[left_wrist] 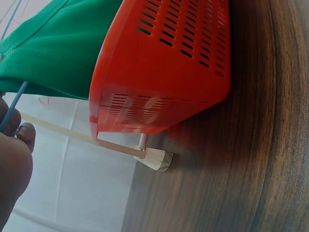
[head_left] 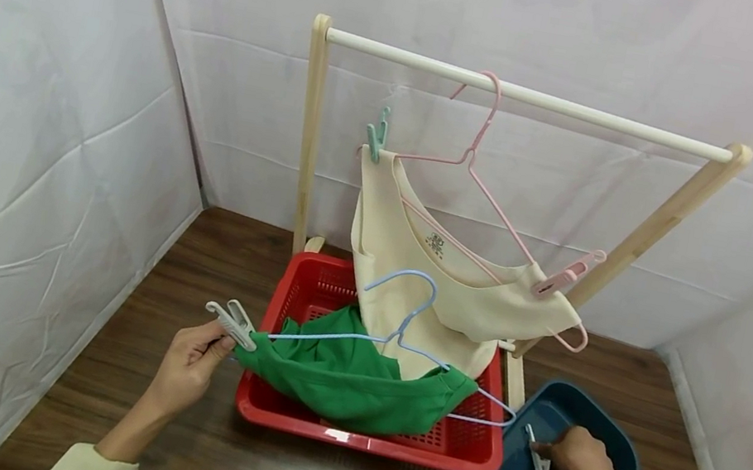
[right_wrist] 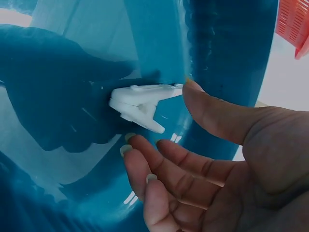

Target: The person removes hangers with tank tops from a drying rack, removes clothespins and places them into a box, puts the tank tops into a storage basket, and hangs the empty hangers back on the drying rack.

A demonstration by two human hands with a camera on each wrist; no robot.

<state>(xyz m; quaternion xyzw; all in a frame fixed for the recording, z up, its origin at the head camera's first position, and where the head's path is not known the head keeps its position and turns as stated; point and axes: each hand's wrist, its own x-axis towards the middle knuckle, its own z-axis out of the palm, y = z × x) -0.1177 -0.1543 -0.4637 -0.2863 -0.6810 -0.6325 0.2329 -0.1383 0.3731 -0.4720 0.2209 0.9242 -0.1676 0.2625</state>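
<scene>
The step in hand seems to be clipping a green garment (head_left: 349, 390) to its blue hanger (head_left: 400, 333): one shoulder carries a white clip (head_left: 237, 330), the other has none. The garment lies across a red basket (head_left: 284, 418), its near left corner lifted past the rim. There the left hand (head_left: 188, 361) has a narrow grip, thumb and fingers pinching the hanger's end beside that clip.

The right hand (right_wrist: 207, 159) is down in a blue basin (head_left: 567, 395), its grip loosely apart — thumb at one arm of a second white clip (right_wrist: 130, 95), fingertips below, nothing yet grasped. The next move probably calls for closing thumb and fingers on that clip, with the left end kept steady.

The green cloth looks soft and finely ribbed; the hanger is thin and smooth. The basket is glossy plastic pierced with rows of slots, the basin smooth-walled and round-cornered. Behind, a cream garment (head_left: 375, 260) with a scooped neck hangs on a tilted pink hanger (head_left: 469, 155), a pale green peg (head_left: 377, 134) and a pink peg (head_left: 568, 276) at its shoulders. The rack (head_left: 415, 61) pairs a white rod with pale wooden legs — all on a dark, wood-grained table (head_left: 224, 284).
</scene>
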